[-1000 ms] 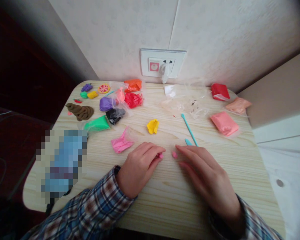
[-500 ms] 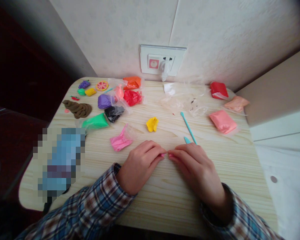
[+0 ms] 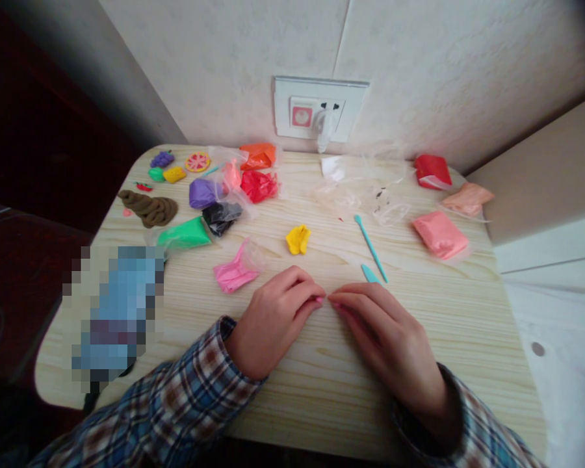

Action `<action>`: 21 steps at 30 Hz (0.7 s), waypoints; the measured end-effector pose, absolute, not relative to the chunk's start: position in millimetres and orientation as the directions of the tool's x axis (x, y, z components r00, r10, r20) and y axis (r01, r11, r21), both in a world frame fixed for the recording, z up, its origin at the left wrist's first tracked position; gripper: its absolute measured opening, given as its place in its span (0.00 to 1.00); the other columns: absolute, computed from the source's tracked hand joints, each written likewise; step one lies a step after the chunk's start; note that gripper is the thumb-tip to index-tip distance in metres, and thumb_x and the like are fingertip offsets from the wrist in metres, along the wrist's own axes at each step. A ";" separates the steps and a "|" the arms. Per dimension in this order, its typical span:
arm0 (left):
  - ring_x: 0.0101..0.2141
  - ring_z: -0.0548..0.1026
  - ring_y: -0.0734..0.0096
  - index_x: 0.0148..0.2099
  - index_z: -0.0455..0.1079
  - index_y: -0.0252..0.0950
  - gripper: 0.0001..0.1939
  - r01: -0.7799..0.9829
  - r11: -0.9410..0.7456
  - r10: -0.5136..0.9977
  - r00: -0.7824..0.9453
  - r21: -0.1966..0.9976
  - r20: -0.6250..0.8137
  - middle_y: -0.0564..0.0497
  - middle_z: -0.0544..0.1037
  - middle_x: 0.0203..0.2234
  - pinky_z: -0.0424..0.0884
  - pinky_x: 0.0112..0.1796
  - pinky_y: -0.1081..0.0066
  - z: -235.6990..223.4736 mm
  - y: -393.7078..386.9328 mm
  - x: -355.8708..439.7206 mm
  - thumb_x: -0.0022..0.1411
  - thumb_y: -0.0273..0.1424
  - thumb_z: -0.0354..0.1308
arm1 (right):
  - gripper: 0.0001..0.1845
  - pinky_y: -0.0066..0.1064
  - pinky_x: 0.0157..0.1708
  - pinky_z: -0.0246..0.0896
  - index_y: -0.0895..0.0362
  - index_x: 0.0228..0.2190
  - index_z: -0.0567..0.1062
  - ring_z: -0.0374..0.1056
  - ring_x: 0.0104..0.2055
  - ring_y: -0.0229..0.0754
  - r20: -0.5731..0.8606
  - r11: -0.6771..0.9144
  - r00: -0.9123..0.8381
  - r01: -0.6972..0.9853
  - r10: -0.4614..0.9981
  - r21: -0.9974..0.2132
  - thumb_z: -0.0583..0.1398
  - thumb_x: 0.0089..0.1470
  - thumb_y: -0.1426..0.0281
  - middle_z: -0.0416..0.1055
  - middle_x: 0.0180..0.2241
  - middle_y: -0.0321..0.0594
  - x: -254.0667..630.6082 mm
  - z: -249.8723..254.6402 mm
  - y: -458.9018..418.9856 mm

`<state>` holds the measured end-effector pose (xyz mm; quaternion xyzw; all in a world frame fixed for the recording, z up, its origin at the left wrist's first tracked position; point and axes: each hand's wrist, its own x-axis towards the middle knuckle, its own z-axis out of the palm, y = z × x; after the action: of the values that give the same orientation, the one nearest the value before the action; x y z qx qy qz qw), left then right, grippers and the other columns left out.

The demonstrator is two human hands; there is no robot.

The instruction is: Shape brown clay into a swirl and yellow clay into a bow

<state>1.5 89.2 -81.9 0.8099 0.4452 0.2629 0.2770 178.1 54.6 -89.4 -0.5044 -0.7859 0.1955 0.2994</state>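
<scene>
Near the middle of the table (image 3: 292, 403), my left hand (image 3: 279, 322) pinches a small bit of pink clay (image 3: 319, 299) between thumb and fingers. Just to its right, my right hand (image 3: 390, 344) has its fingertips closed on another pink piece (image 3: 336, 304), mostly hidden by the fingers. The two sets of fingertips almost meet. Beyond them lies a folded yellow clay piece (image 3: 298, 240). A pink clay packet (image 3: 234, 270) rests left of my left hand. Past my right hand lie a thin turquoise modelling tool (image 3: 371, 249) and a turquoise blade-shaped tool (image 3: 369, 273), partly covered by the hand.
Green (image 3: 185, 234), black (image 3: 220, 218), purple (image 3: 203, 194) and red (image 3: 259, 186) clay packets sit back left, near a brown clay coil (image 3: 151, 209) and small clay shapes (image 3: 174, 174). A blurred-out blue object (image 3: 127, 299) lies left. More packets (image 3: 440, 234) stand right; clear wrappers (image 3: 361, 195) lie behind.
My right hand has moved left and its fingers have closed on the pink piece that lay on the table. My left hand keeps its pinch. The view has shifted slightly.
</scene>
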 end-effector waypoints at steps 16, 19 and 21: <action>0.34 0.80 0.67 0.41 0.72 0.33 0.12 -0.017 0.473 0.790 0.452 0.881 -0.415 0.49 0.82 0.31 0.77 0.39 0.67 -70.9 96.6 5.7 0.52 0.26 0.63 | 0.07 0.33 0.37 0.68 0.53 0.39 0.71 0.71 0.38 0.41 0.299 0.345 -0.173 0.506 0.938 -0.790 0.57 0.57 0.72 0.74 0.35 0.39 177.3 -79.0 55.7; 0.36 0.80 0.66 0.42 0.73 0.33 0.14 -0.055 0.511 0.762 0.490 0.858 -0.423 0.50 0.82 0.32 0.76 0.41 0.66 -70.4 95.4 6.5 0.50 0.26 0.64 | 0.08 0.34 0.35 0.67 0.53 0.39 0.71 0.70 0.37 0.42 0.328 0.378 -0.191 0.548 0.925 -0.746 0.57 0.57 0.73 0.73 0.33 0.39 175.2 -76.6 56.8; 0.36 0.80 0.67 0.41 0.73 0.34 0.15 -0.063 0.509 0.766 0.489 0.858 -0.418 0.50 0.82 0.31 0.76 0.42 0.67 -69.7 94.1 7.7 0.48 0.24 0.65 | 0.10 0.34 0.34 0.66 0.53 0.41 0.71 0.69 0.37 0.42 0.352 0.405 -0.207 0.572 0.913 -0.713 0.57 0.57 0.74 0.72 0.33 0.39 173.7 -76.8 57.1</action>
<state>7.7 94.1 -69.7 0.4132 0.4251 0.2735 0.7575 173.7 57.1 -76.8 -0.4986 -0.7447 0.2215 0.3844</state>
